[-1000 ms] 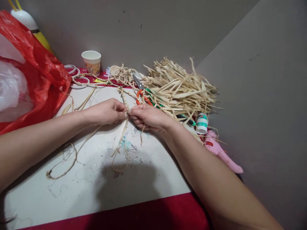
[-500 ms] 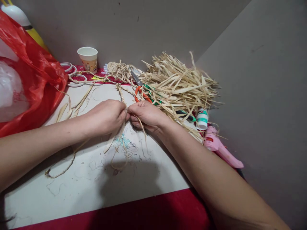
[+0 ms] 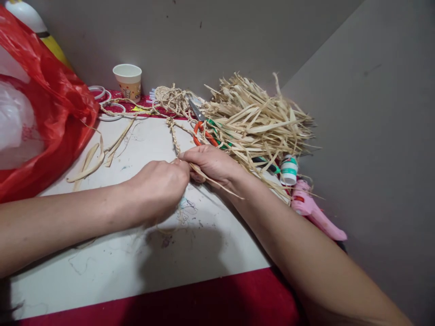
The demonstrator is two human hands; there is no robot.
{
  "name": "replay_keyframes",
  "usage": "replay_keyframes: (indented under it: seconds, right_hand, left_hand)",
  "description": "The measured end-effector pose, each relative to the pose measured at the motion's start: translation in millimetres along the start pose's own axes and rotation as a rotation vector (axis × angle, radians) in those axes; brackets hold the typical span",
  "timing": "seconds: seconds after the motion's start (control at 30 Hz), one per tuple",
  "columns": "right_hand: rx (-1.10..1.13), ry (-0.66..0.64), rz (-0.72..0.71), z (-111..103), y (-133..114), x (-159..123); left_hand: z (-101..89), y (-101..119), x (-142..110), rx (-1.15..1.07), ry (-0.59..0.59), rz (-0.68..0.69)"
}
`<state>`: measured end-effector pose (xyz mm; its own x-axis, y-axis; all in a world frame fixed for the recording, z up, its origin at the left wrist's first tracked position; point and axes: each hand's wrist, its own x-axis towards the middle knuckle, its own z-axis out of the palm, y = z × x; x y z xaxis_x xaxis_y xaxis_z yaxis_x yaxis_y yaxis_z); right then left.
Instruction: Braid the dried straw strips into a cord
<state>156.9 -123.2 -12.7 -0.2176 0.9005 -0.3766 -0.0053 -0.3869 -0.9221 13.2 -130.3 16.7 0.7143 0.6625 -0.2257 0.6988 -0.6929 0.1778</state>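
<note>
A braided straw cord (image 3: 174, 138) runs down from the far side of the white board to my fingers. My left hand (image 3: 161, 185) is closed at its lower end, knuckles up, and the strands inside that fist are mostly hidden. Right beside it, fingertips touching, my right hand (image 3: 212, 163) pinches the cord between thumb and fingers. From under the right thumb a loose straw strand (image 3: 220, 184) sticks out to the right across the palm. Just beyond the right hand lie scissors (image 3: 200, 124) with orange and green handles, partly under straw.
A large heap of dry straw (image 3: 254, 113) lies at the back right. Near it are a white-and-green bottle (image 3: 289, 171) and a pink glue gun (image 3: 316, 210). A paper cup (image 3: 128, 81), white rings (image 3: 112, 117) and a red plastic bag (image 3: 68, 108) stand left. Loose strips (image 3: 90, 163) lie on the white board (image 3: 102, 267).
My left hand has moved down and slightly right, turning more knuckles-up. The loose strand at my right hand has swung from hanging down to pointing right. The view has shifted slightly.
</note>
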Motion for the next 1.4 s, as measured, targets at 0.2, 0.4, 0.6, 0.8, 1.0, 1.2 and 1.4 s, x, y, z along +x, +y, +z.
replay_keyframes:
  seconds: [0.2, 0.4, 0.6, 0.8, 1.0, 1.2, 1.4]
  right_hand:
    - [0.082, -0.021, 0.028, -9.8, -4.0, 3.0]
    - [0.130, -0.099, 0.009, -14.2, -3.2, 6.7]
    - [0.097, -0.139, -0.017, -15.2, -2.7, 6.1]
    - [-0.024, -0.166, -0.023, -17.2, -1.5, 4.3]
    - [-0.289, -0.126, -0.092, -16.1, -5.1, -0.7]
    - [-0.539, -0.073, -0.161, -14.6, -9.2, -4.9]
    - [-0.725, -0.058, -0.247, -16.4, -9.0, -6.8]
  left_hand:
    - [-35.6, -17.2, 3.0, -0.429, 0.047, -0.009]
    - [-20.9, -51.9, 33.8, -1.125, 0.126, -0.239]
    - [-5.7, -40.9, 33.7, -1.485, -0.170, -0.209]
    - [-6.2, -46.5, 29.8, -1.095, -0.025, -0.151]
    - [-6.8, -47.8, 29.9, -0.888, -0.002, -0.109]
    - [-9.2, -42.9, 30.7, -1.078, -0.111, -0.175]
    - [-2.6, -44.6, 33.5, -1.126, -0.062, -0.188]
